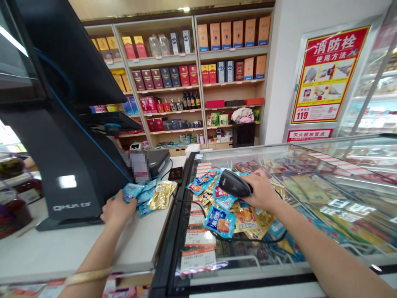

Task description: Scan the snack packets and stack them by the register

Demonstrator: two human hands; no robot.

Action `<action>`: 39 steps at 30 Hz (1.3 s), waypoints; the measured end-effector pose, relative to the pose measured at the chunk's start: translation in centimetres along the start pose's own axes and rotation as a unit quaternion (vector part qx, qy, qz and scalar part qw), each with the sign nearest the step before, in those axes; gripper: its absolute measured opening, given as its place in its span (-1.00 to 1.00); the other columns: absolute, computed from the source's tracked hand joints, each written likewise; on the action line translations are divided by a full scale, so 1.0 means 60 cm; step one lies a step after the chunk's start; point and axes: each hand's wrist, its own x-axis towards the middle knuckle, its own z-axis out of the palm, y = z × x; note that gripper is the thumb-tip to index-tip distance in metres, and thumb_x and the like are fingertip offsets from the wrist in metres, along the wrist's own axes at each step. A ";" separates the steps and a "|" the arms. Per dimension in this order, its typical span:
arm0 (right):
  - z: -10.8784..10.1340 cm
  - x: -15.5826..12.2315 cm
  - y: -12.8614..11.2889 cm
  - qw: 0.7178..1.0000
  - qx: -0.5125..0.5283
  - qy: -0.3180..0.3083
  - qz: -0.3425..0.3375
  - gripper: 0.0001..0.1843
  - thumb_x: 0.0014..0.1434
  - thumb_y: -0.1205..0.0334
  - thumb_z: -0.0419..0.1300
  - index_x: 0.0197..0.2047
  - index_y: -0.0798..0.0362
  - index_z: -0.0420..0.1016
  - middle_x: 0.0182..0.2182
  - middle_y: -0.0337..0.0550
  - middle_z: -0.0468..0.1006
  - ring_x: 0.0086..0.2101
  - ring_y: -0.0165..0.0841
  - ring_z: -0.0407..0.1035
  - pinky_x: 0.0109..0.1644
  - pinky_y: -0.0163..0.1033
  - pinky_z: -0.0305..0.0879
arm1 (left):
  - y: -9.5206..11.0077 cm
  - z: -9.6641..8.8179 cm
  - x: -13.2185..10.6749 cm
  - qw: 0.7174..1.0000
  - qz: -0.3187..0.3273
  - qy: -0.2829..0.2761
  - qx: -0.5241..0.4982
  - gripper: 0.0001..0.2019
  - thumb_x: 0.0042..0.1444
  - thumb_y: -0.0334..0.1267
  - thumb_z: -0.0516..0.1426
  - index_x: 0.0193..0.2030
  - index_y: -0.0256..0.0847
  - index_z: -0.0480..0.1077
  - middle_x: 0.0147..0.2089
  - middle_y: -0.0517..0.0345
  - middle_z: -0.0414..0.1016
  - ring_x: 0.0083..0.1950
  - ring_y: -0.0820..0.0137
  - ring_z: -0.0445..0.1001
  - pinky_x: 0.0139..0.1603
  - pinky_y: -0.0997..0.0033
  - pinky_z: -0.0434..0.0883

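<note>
My right hand (263, 191) is closed around a black barcode scanner (235, 183), holding it over a heap of blue and gold snack packets (228, 213) on the glass freezer lid (325, 194). The scanner's black cable (248, 239) trails under my forearm. My left hand (117, 211) rests on the white counter (77, 248) with its fingers closed on a light blue packet (132, 191). Just right of that hand lie more blue packets and gold packets (161, 194). A gold bangle sits on my left forearm.
A black point-of-sale terminal (62, 124) stands on the counter at left, close to my left hand. A small black device (175, 174) lies behind the packets. Wooden shelves (198, 87) of boxed goods and bottles line the back wall. A red fire-hydrant poster (328, 74) hangs at right.
</note>
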 end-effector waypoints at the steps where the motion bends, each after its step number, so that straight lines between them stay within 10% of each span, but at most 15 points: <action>1: 0.001 0.000 0.001 1.000 0.001 0.000 0.001 -0.73 0.01 0.06 0.23 -0.22 0.00 0.50 -0.29 -0.10 0.63 -0.26 -0.22 0.45 -0.04 -0.12 0.00 | 0.000 0.003 -0.003 1.000 -0.018 0.009 0.014 -0.56 -0.24 -0.12 0.24 -0.14 -0.15 0.45 -0.17 -0.20 0.44 0.00 -0.29 0.39 -0.12 -0.38 0.29; 4: 0.002 0.000 0.004 1.000 0.008 0.001 0.010 -0.69 0.02 0.05 0.23 -0.17 -0.01 0.51 -0.28 -0.12 0.64 -0.27 -0.24 0.45 -0.06 -0.13 0.00 | 0.014 0.006 -0.023 0.995 -0.056 0.031 0.072 -0.51 -0.20 -0.07 0.23 -0.05 -0.13 0.42 -0.04 -0.23 0.39 0.03 -0.27 0.37 -0.09 -0.29 0.31; 13: -0.005 0.006 0.009 0.999 0.009 0.013 0.038 -0.66 -0.06 0.09 0.28 -0.17 -0.03 0.51 -0.23 -0.13 0.65 -0.24 -0.22 0.47 -0.07 -0.13 -0.01 | 0.072 -0.003 -0.061 0.985 0.114 0.114 0.057 -0.54 -0.03 -0.10 0.16 0.05 -0.10 0.34 0.23 -0.16 0.21 0.21 -0.33 0.19 0.02 -0.39 0.25; 17: -0.003 0.008 0.009 0.999 -0.002 0.008 0.048 -0.65 -0.05 0.09 0.26 -0.16 -0.02 0.51 -0.25 -0.15 0.65 -0.24 -0.24 0.47 -0.06 -0.13 -0.02 | 0.133 0.024 -0.075 0.975 0.214 -0.051 -0.019 -0.55 -0.02 -0.02 0.12 -0.02 -0.21 0.42 -0.02 -0.15 0.43 0.06 -0.05 0.39 0.08 -0.10 0.35; 24: -0.001 0.010 0.017 0.998 0.003 0.004 0.064 -0.70 -0.03 0.11 0.25 -0.19 0.00 0.50 -0.28 -0.14 0.64 -0.23 -0.23 0.46 -0.08 -0.14 -0.04 | 0.235 0.075 -0.187 0.873 0.300 -0.361 -0.133 -0.50 -0.14 0.03 0.25 -0.04 -0.12 0.46 -0.07 -0.01 0.55 -0.08 0.16 0.53 -0.05 0.21 0.44; 34: -0.005 0.013 0.021 0.997 -0.005 0.000 0.080 -0.70 0.00 0.01 0.25 -0.24 0.00 0.49 -0.30 -0.16 0.63 -0.24 -0.23 0.46 -0.10 -0.14 -0.06 | 0.266 0.056 -0.226 0.883 0.229 -0.394 -0.115 -0.46 -0.30 -0.15 0.31 -0.07 -0.15 0.42 -0.45 0.28 0.42 -0.45 0.35 0.39 -0.41 0.41 0.30; 39: -0.004 0.012 0.024 0.996 -0.013 0.000 0.085 -0.71 0.01 0.02 0.23 -0.24 0.00 0.48 -0.34 -0.18 0.62 -0.25 -0.24 0.45 -0.11 -0.14 -0.08 | 0.255 0.028 -0.198 0.829 0.175 -0.505 -0.162 -0.70 -0.22 -0.01 0.25 -0.40 -0.18 0.50 -0.59 0.26 0.38 -0.51 0.38 0.38 -0.50 0.45 0.27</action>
